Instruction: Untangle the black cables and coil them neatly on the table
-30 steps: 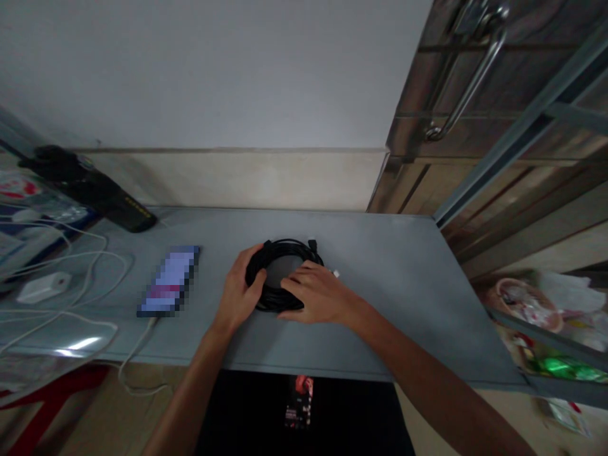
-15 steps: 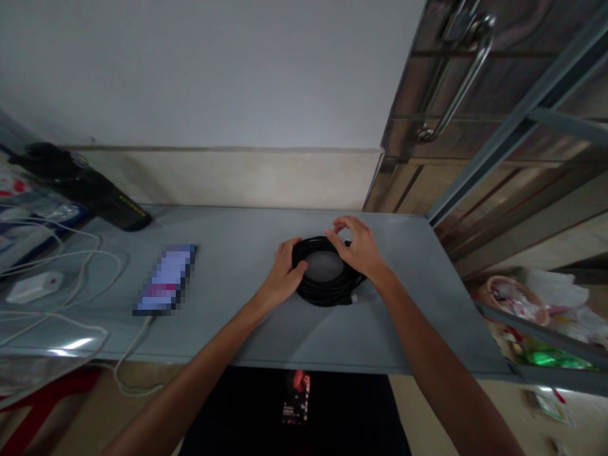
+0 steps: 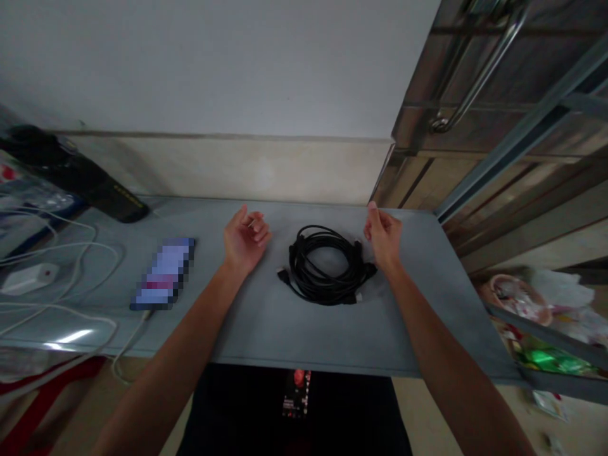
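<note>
Lying on grey table, black cable coil sat between half-curled left hand, seemingly empty, and loosely closed right hand, contents unclear. Judged: steady handling required gripping all loops together, stray left plug included.

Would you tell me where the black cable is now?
In the head view, the cable lies coiled on the table, between the left hand and the right hand, to the right of the phone.
</note>
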`<state>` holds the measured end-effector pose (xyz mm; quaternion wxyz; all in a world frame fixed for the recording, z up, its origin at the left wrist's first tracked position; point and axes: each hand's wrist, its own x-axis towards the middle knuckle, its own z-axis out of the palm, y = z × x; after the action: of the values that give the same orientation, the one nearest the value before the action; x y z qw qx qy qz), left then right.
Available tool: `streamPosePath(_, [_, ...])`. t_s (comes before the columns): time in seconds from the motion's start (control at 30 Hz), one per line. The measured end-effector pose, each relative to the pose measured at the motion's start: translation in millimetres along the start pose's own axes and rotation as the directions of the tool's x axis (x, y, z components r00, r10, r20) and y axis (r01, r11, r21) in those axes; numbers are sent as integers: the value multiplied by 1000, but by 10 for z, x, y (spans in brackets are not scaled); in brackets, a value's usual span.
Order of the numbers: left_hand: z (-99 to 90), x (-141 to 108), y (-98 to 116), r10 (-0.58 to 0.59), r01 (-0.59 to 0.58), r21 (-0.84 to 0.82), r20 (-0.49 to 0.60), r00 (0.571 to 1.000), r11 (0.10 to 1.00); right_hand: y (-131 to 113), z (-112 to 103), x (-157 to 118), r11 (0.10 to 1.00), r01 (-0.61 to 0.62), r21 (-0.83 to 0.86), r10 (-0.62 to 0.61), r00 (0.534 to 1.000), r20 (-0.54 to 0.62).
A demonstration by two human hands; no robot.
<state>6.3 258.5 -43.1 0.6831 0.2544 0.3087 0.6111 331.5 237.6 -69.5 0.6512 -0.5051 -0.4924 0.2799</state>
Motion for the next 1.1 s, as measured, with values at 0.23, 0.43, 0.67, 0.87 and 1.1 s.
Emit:
streamPosePath(0.23, [-86, -52, 134, -22, 12, -223, -42, 999, 975, 38, -38, 30, 965, -48, 258, 82, 989, -125])
streamPosePath(0.43, [-141, -54, 127, -8, -7, -276, -53, 999, 961, 53, -53, 56, 924, -47, 379, 115, 981, -158])
streamPosePath(0.67, [-170, -52, 119, -21, 15, -299, -19, 1000, 954, 96, -31, 38, 932, -76, 353, 130, 983, -133])
streamPosePath(0.87, [-157, -66, 126, -27, 24, -304, -8, 1000, 952, 110, -25, 23, 929, -98, 357, 151, 981, -122])
streamPosePath(1.1, [-86, -102, 134, -55, 36, -313, -53, 997, 949, 106, -20, 20, 931, -106, 351, 162, 977, -135])
